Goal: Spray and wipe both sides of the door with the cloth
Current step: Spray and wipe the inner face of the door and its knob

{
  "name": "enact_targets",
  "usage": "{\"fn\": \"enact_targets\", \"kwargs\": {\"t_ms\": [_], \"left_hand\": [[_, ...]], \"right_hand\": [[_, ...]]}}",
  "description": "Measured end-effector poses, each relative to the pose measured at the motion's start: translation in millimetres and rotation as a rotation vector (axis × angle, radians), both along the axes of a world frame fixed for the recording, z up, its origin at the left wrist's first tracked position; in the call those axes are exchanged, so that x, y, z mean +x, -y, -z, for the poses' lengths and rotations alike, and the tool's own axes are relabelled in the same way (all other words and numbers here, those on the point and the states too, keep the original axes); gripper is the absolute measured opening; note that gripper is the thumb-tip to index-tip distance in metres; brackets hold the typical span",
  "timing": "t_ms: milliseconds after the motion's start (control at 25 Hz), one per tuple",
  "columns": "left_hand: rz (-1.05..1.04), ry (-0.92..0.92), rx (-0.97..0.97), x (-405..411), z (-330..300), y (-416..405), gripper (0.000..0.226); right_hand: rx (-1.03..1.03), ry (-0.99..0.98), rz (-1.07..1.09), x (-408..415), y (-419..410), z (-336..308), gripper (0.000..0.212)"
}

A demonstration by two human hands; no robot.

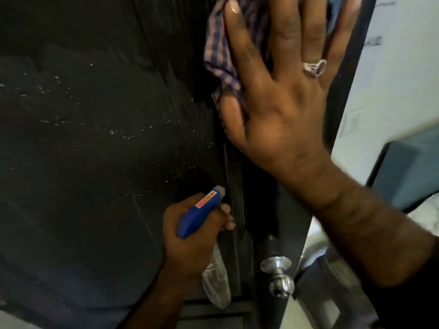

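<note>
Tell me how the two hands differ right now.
The right hand lies flat with straight, spread fingers, pressing the checked cloth against the door; the left hand curls round the spray bottle. The right hand is high, the left hand low near the knob. Only the right hand wears a ring. Both work the same dark door face.

Silver ring (315, 67) on right hand (280, 91); forearms bare.

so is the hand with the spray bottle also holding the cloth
No, the left hand grips only the spray bottle; the right hand presses the checked cloth flat against the door.
</note>
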State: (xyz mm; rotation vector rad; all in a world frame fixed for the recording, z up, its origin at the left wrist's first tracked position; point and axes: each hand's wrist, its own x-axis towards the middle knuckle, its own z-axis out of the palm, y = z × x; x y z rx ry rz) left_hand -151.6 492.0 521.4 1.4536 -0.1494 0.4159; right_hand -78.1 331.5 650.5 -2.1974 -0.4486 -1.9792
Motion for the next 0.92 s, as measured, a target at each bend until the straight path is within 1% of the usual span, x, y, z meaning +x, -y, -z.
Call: {"fn": "enact_targets", "kwargs": {"t_ms": [40, 80, 160, 200, 240, 280, 360, 400, 480, 560, 600, 640, 680, 800, 840, 880, 920], "left_hand": [[-0.012, 0.034, 0.031, 0, -5, -3, 0.009], [-0.016, 0.07, 0.099, 0, -10, -8, 0.012], [-0.021, 0.131, 0.271, 0, -14, -22, 0.028], [-0.029, 0.15, 0.308, -2, -15, -30, 0.032], [-0.023, 0.15, 0.304, -3, -14, -33, 0.033], [-0.025, 0.145, 0.263, -6, -15, -36, 0.031], [-0.013, 0.13, 0.156, -12, -20, -42, 0.023], [-0.004, 0.118, 0.12, -15, -23, -45, 0.022], [0.03, 0.103, 0.113, -20, -39, -48, 0.022], [0.083, 0.119, 0.14, -22, -57, -49, 0.028], [0.106, 0.138, 0.166, -22, -66, -49, 0.032], [0.116, 0.149, 0.174, -22, -75, -47, 0.031], [0.117, 0.164, 0.179, -21, -80, -47, 0.028], [0.113, 0.138, 0.187, -12, -85, -56, 0.011], [0.118, 0.106, 0.188, -4, -85, -60, 0.007], [0.147, 0.057, 0.176, 0, -86, -64, 0.015], [0.181, 0.005, 0.173, 4, -83, -68, 0.034]], "right_hand": [[0.012, -0.014, 0.005, -1, -5, 4, 0.064], [-0.015, -0.043, -0.001, -5, -6, 24, 0.066], [-0.125, -0.149, -0.04, -16, -2, 93, 0.074], [-0.197, -0.191, -0.049, -21, 2, 127, 0.081], [-0.266, -0.212, -0.023, -23, 11, 154, 0.088], [-0.318, -0.212, 0.009, -22, 17, 166, 0.092], [-0.35, -0.186, 0.039, -19, 14, 143, 0.087], [-0.293, -0.154, 0.031, -18, 6, 114, 0.08], [-0.109, -0.092, 0.042, -12, -12, 38, 0.069], [0.013, -0.041, 0.071, -6, -25, -23, 0.068], [0.044, -0.04, 0.07, -6, -31, -32, 0.069], [0.051, -0.049, 0.057, -8, -33, -22, 0.071], [0.03, -0.083, 0.04, -11, -34, 7, 0.071], [-0.104, -0.264, -0.015, -29, -29, 132, 0.076], [-0.173, -0.28, 0.016, -32, -22, 152, 0.076], [-0.214, -0.272, 0.028, -28, -15, 148, 0.074], [-0.226, -0.24, 0.024, -23, -12, 128, 0.071]]}}
